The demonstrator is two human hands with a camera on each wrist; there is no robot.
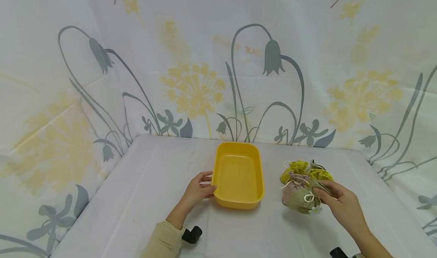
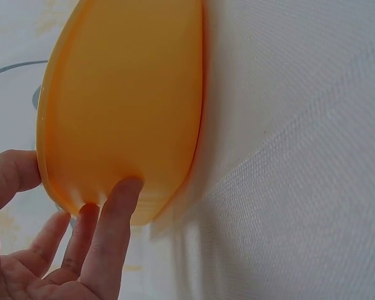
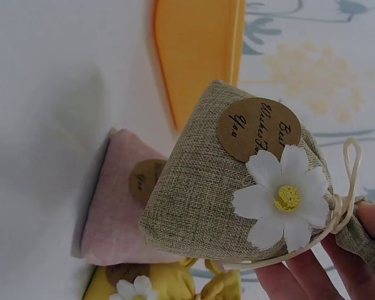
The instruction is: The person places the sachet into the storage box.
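My right hand (image 1: pixel 345 205) pinches the gathered neck of a grey-green cloth sachet (image 3: pixel 200 187), tied with a cream cord and bearing a white flower and a round brown label. The sachet overlaps a pink sachet (image 3: pixel 122 206) beside it. Yellow sachets (image 1: pixel 298 167) lie just behind. To the left, a yellow rectangular tray (image 1: pixel 238 176) sits on the white table with nothing inside. My left hand (image 1: pixel 198 187) touches its left side near the front, thumb at the rim and fingertips against the outer wall (image 2: pixel 125 112).
A white cloth (image 1: pixel 164 167) covers the table. Behind it and at both sides hangs a pale curtain (image 1: pixel 205 30) printed with flowers. A dark green sachet top (image 1: pixel 317 165) shows behind the yellow ones. Each wrist carries a small black camera (image 1: pixel 192 235).
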